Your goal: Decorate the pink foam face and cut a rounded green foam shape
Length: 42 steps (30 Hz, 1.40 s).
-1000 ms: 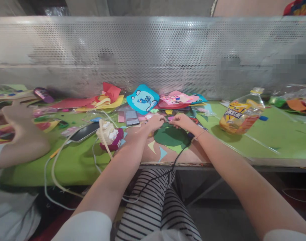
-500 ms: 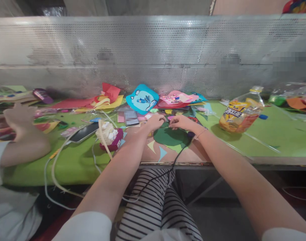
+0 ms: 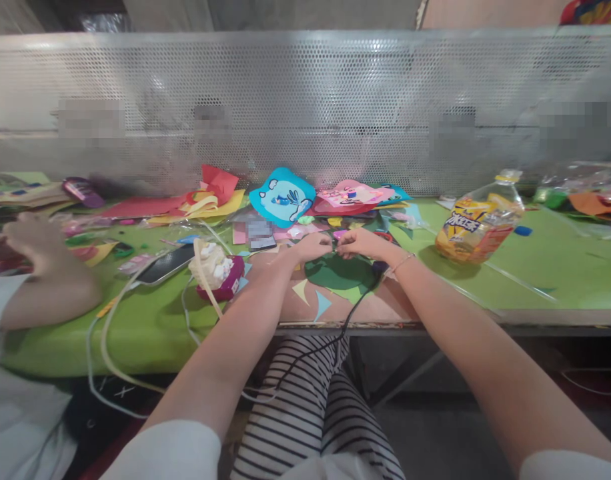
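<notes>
My left hand (image 3: 314,247) and my right hand (image 3: 356,244) face each other over a rounded dark green sheet (image 3: 338,275), fingertips a short gap apart. The fingers of both are pinched together; anything between them is too small to make out. A pink object (image 3: 339,235) shows just behind the fingertips. The green sheet lies on a brown board, with pale yellow (image 3: 301,291) and light blue scraps (image 3: 322,305) in front of it. A black cable (image 3: 358,308) runs from beside the sheet over the board's near edge.
A smartphone (image 3: 165,264) and a maroon tub with cream-white contents (image 3: 219,270) stand left. Behind lie a blue decorated cutout (image 3: 282,199) and a pink one (image 3: 354,197). A large plastic bottle (image 3: 478,227) stands right. Another person's arm (image 3: 60,280) rests far left.
My left hand has shifted slightly right and its fingers have come nearer my right hand's fingertips. The other person's hand at far left has lowered and moved left a little.
</notes>
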Each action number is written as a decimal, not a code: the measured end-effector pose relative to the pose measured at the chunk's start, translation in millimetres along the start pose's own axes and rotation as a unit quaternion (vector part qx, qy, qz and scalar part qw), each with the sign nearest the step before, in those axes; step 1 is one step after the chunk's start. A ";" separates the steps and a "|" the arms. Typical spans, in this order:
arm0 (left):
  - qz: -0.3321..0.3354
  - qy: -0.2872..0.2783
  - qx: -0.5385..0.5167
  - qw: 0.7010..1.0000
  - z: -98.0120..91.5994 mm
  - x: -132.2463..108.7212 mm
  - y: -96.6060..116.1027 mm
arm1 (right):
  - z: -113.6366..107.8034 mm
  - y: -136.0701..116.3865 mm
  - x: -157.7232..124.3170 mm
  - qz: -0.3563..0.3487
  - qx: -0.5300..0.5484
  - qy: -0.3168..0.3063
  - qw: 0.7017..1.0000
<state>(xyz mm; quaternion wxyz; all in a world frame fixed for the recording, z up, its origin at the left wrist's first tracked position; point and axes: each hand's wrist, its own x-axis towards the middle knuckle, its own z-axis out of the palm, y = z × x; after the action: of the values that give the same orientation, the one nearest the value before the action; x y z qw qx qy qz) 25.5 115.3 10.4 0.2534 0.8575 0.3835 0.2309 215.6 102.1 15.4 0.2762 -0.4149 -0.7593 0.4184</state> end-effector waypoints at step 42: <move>-0.034 0.021 0.140 0.989 1.8 3.9 -7.2 | 0.0 4.4 5.4 0.069 0.095 0.088 0.989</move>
<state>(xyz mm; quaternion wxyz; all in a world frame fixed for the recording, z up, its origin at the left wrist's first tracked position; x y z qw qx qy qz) 24.9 122.0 5.4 0.1304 0.8660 0.4460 0.1846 214.6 108.1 11.9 0.3508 -0.4734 -0.6585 0.4682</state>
